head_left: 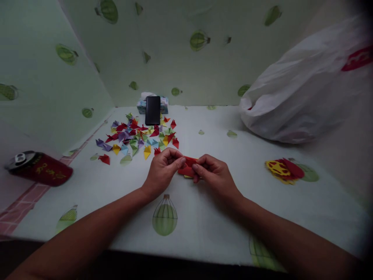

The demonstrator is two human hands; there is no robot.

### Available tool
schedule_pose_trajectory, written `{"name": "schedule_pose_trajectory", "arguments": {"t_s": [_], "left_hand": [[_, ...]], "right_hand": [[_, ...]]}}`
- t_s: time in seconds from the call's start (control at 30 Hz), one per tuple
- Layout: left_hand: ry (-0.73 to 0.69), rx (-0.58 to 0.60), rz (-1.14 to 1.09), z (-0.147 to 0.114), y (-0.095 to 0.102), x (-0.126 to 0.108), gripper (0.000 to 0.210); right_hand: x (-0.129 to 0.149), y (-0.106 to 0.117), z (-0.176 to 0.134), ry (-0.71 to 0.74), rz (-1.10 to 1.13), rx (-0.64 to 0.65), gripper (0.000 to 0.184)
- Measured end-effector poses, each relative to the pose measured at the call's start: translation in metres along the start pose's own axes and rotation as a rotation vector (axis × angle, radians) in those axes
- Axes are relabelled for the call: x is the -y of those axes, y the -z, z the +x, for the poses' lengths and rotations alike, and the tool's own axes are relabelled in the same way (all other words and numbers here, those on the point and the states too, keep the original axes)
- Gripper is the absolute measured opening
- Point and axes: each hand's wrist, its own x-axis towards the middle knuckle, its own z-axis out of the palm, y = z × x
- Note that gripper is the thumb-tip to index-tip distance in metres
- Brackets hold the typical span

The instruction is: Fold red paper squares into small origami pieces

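Near the middle of the table, my left hand (163, 169) and my right hand (215, 174) pinch a small piece of red-orange paper (186, 168) between them. Thumbs rest on its near face, and the fingers cover both ends. A strip of yellowish paper (189, 177) shows just beneath it; whether the two are joined I cannot tell. Beyond my left hand lies a spread of folded paper cranes (134, 134) in red, yellow, purple, green and blue.
A black phone (153, 110) leans against a tissue box (164, 105) at the back. At left, a red can (43, 168) appears tilted. Red and yellow cut-out shapes (282, 170) lie at right, below a bulky white plastic bag (294, 89). Balloon-patterned covering (175, 241) spans table and walls.
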Motion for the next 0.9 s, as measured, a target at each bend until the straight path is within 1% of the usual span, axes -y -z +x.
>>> {"name": "schedule_pose_trajectory", "arguments": {"t_s": [0.17, 0.47, 0.6, 0.77, 0.9], "left_hand": [[0.002, -0.025, -0.012, -0.0002, 0.0006, -0.0008, 0.018], [0.0, -0.05, 0.02, 0.0005, 0.0002, -0.0034, 0.017], [0.002, -0.018, 0.008, -0.0008, -0.0015, -0.0056, 0.016], [-0.013, 0.013, 0.021, -0.001, -0.0023, -0.0049, 0.016], [0.042, 0.037, -0.027, 0.0012, -0.0009, -0.0038, 0.019]], "right_hand": [[0.0019, 0.0003, 0.0002, 0.005, 0.013, 0.023, 0.02], [0.001, 0.0008, 0.0017, -0.019, 0.046, 0.014, 0.022], [0.0038, 0.0005, 0.0014, -0.017, 0.057, 0.026, 0.021], [0.0031, 0.0016, 0.0011, -0.005, -0.019, 0.011, 0.025], [0.0022, 0.0035, 0.0016, 0.023, -0.085, 0.008, 0.027]]}}
